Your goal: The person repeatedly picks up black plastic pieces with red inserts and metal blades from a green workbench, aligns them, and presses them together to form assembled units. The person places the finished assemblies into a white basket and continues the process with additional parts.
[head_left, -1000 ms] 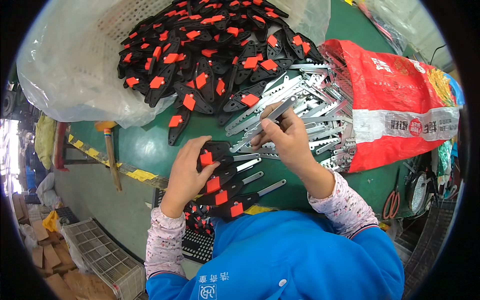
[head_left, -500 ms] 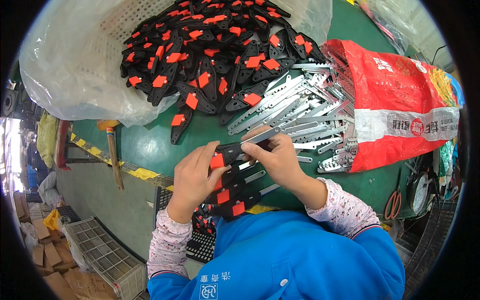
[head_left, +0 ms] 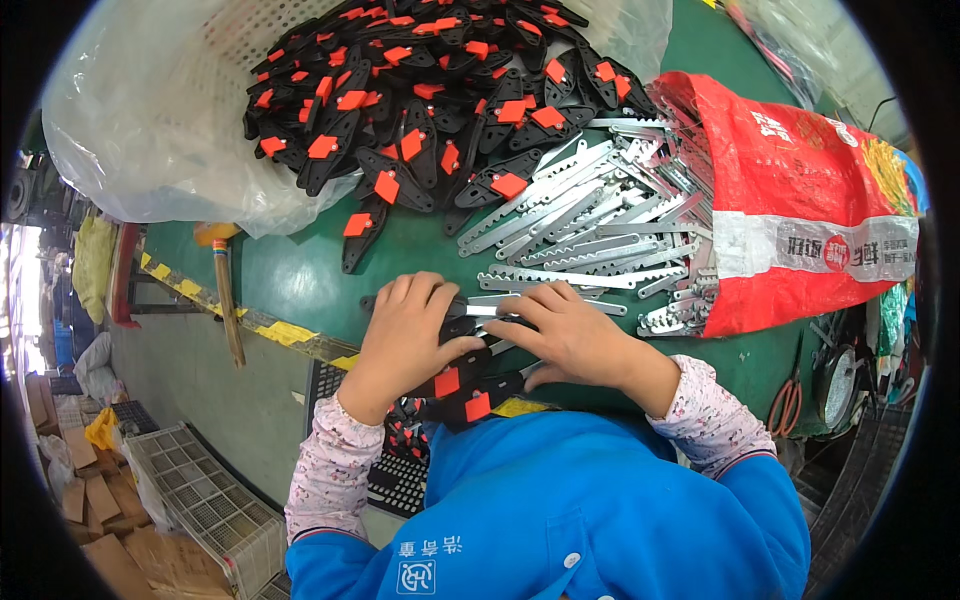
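Observation:
My left hand (head_left: 405, 338) is curled over a black plastic part (head_left: 457, 308), the uppermost of several at the table's near edge. Metal notched strips extend from these parts toward my right hand (head_left: 575, 335). That hand's fingers are spread over the strips, with its thumb apart near the lower ones. Two lower parts show red tabs, one on an upper black piece (head_left: 436, 388) and one on the piece nearest my body (head_left: 484, 403). My fingers hide much of the upper parts.
A heap of black parts with red tabs (head_left: 410, 145) lies in clear plastic sheeting (head_left: 130, 130). Loose toothed metal strips (head_left: 590, 225) spill from a red sack (head_left: 780, 200). A hammer (head_left: 225, 290) is at the left table edge, orange-handled scissors (head_left: 787, 405) at the right.
The black part and metal strip I held up have come down toward the row at the near edge. My right hand has moved slightly right and down, its fingers spreading.

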A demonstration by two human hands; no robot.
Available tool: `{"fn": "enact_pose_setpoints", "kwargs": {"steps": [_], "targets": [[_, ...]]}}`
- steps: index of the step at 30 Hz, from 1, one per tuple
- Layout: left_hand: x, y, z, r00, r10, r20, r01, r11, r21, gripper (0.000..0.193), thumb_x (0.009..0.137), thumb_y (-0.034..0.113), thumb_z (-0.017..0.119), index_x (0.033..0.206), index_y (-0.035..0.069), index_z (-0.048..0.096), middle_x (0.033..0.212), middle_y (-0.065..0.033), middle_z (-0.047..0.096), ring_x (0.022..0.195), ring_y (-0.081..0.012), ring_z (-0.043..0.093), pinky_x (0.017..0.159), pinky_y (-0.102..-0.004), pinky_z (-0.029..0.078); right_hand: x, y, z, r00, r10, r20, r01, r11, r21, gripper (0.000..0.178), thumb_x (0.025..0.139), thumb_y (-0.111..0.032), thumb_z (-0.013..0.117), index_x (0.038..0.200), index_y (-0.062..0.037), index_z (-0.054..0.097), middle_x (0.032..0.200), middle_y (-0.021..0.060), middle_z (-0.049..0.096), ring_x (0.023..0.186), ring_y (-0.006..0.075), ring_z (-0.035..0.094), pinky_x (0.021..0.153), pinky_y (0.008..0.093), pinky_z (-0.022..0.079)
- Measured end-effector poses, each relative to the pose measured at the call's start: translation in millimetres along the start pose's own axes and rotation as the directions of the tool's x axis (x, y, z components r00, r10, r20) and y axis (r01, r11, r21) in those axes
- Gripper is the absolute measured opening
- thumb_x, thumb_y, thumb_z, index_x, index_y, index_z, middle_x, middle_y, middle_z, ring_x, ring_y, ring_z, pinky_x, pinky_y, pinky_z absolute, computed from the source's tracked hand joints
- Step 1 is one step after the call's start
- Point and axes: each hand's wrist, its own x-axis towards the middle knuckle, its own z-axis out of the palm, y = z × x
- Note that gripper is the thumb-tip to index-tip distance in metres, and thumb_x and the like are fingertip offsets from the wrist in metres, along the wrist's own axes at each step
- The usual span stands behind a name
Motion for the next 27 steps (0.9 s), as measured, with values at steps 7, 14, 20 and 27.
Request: {"fn": "enact_pose_setpoints", "kwargs": {"steps": [7, 14, 20, 27], "targets": [[-45, -32, -25, 0.988, -0.099, 0.120, 0.110, 0.990, -0.091, 0.035, 0.085, 0.035, 0.083, 0.100, 0.005, 0.073, 0.097, -0.0109, 0.061, 0.099, -0.0335, 0.058, 0.087, -0.0437, 0.046, 29, -28, 71, 0.973, -0.137, -0.184, 0.151, 0.987, 0.061, 0.050, 0.069, -0.039, 0.085, 0.107, -0.0148, 0.062, 0.107, 0.0064, 0.057, 0.097, 0.0260, 0.058, 0.079, 0.0393, 0.049], [-95, -53, -67, 0.910, -0.410, 0.061, 0.411, 0.912, -0.012, 0.028, 0.088, 0.023, 0.081, 0.090, -0.004, 0.071, 0.091, -0.0180, 0.066, 0.088, -0.0383, 0.063, 0.081, -0.0460, 0.049, 78, -70, 82, 0.936, -0.283, -0.210, 0.321, 0.931, 0.172, 0.021, 0.084, -0.017, 0.069, 0.101, -0.0063, 0.067, 0.106, 0.0106, 0.060, 0.102, 0.0274, 0.063, 0.081, 0.0395, 0.056], [-55, -66, -39, 0.908, -0.367, -0.204, 0.341, 0.927, -0.154, 0.038, 0.091, 0.023, 0.080, 0.117, -0.002, 0.068, 0.106, -0.0191, 0.065, 0.100, -0.0386, 0.065, 0.088, -0.0449, 0.053, 37, -5, 14, 0.937, 0.293, -0.188, -0.328, 0.926, -0.189, 0.039, 0.072, -0.018, 0.087, 0.104, -0.0053, 0.068, 0.107, 0.0106, 0.064, 0.100, 0.0302, 0.064, 0.086, 0.0423, 0.055], [28, -113, 8, 0.786, -0.375, -0.491, 0.404, 0.913, -0.051, 0.062, 0.090, 0.039, 0.082, 0.129, -0.004, 0.062, 0.124, -0.0227, 0.064, 0.107, -0.0437, 0.066, 0.093, -0.0488, 0.054, -24, 22, -8, 0.876, 0.417, -0.241, -0.473, 0.840, -0.268, 0.040, 0.075, -0.013, 0.085, 0.111, -0.0091, 0.069, 0.103, 0.0083, 0.062, 0.097, 0.0311, 0.061, 0.083, 0.0419, 0.053]]}}
